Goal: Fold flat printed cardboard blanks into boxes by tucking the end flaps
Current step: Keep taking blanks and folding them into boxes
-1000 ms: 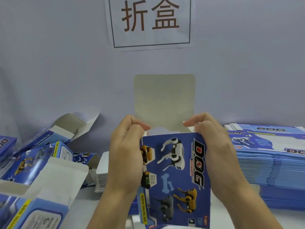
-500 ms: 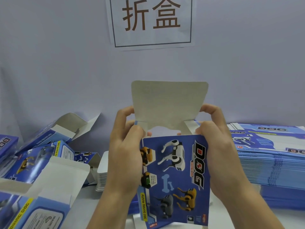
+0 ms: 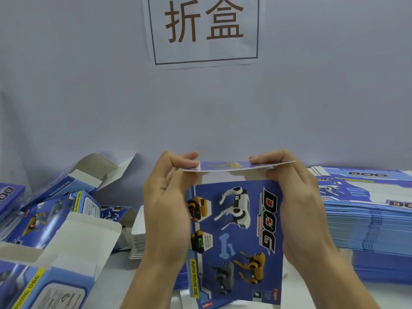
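Two bare hands are holding a blue printed dog-toy box (image 3: 236, 237) upright in the middle of the view, above the white tabletop (image 3: 334, 293). Left hand (image 3: 166, 204) is gripping the box's left side, its fingers curling over the top flap (image 3: 236, 167) and pinching that flap's left end. Right hand (image 3: 298, 208) is gripping the right side, its fingertips pressing on the flap's right end. That flap is lying nearly level across the box's open top. Folded boxes (image 3: 55, 210) with open flaps are lying in a loose heap at the left. Flat blanks (image 3: 367, 230) are sitting in a tall stack at the right. White cards (image 3: 138, 237) are sitting in a small pile behind the left hand. On the wall, a paper sign (image 3: 204, 30) is showing two brown characters.
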Demonstrator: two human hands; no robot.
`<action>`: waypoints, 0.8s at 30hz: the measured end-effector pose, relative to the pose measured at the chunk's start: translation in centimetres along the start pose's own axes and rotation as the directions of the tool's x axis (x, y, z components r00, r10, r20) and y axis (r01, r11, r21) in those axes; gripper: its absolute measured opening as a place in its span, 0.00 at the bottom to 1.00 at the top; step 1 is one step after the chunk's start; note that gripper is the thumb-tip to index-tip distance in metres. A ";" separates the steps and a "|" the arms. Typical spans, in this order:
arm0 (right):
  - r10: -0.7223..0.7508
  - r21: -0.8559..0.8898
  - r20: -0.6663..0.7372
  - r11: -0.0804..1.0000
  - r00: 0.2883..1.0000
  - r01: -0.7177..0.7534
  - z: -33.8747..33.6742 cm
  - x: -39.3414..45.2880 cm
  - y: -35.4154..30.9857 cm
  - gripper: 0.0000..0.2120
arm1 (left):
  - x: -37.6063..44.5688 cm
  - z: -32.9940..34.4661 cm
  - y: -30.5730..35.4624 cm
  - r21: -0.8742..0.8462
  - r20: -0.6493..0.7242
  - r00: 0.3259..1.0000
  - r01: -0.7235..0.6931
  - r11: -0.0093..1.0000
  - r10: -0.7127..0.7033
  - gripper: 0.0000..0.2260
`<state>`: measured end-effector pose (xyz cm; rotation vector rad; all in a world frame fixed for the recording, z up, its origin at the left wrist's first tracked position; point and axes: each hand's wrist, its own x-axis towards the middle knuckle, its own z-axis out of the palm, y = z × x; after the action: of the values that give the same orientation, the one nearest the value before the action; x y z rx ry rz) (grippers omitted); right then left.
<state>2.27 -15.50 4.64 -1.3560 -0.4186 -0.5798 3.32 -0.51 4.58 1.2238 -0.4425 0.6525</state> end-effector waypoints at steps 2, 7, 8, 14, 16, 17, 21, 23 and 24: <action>-0.012 0.013 0.002 1.000 1.000 0.012 -0.1 -0.1 0.1 0.11 | 0.1 -0.3 -0.2 -0.002 0.018 1.000 -0.016 1.000 0.016 0.06; 0.119 0.227 0.078 0.965 0.990 -0.134 -0.2 -0.2 0.3 0.14 | -0.3 -1.0 0.1 -0.270 0.100 0.992 0.108 0.957 -0.083 0.18; 0.146 0.268 0.118 0.948 0.982 -0.173 -0.2 -0.4 0.2 0.16 | -0.3 -1.0 0.2 -0.290 0.106 0.990 0.119 0.950 -0.091 0.20; 0.133 0.076 0.293 0.984 0.947 -0.162 -1.2 0.3 -0.5 0.20 | 0.1 -1.1 0.1 -0.166 0.062 0.992 0.120 0.979 -0.112 0.10; 0.079 0.094 0.343 0.989 0.936 -0.118 -1.3 0.1 -0.7 0.23 | 0.2 -1.0 0.4 -0.124 0.076 0.992 0.109 0.986 -0.100 0.11; 0.018 0.077 0.323 0.996 0.946 -0.046 -1.5 0.1 -0.7 0.22 | 0.3 -1.1 0.6 -0.115 0.082 0.991 0.111 0.987 -0.102 0.13; -0.004 0.046 0.145 0.999 0.989 -0.003 -2.1 0.1 -2.3 0.15 | 0.9 -1.7 0.8 -0.071 0.209 0.969 0.148 0.986 -0.131 0.17; 0.146 0.028 0.086 0.988 0.986 -0.149 -1.9 1.0 -2.8 0.11 | 1.0 -1.8 0.5 0.019 0.236 0.956 0.175 0.984 -0.175 0.15; 0.186 -0.003 0.133 0.982 0.974 -0.187 -2.7 0.8 -2.1 0.08 | 0.9 -1.9 0.2 0.064 0.225 0.955 0.185 0.981 -0.195 0.12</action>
<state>1.51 -18.45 6.28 -1.4114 -0.3955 -0.3336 3.84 1.53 4.75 1.3703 -0.4975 0.3577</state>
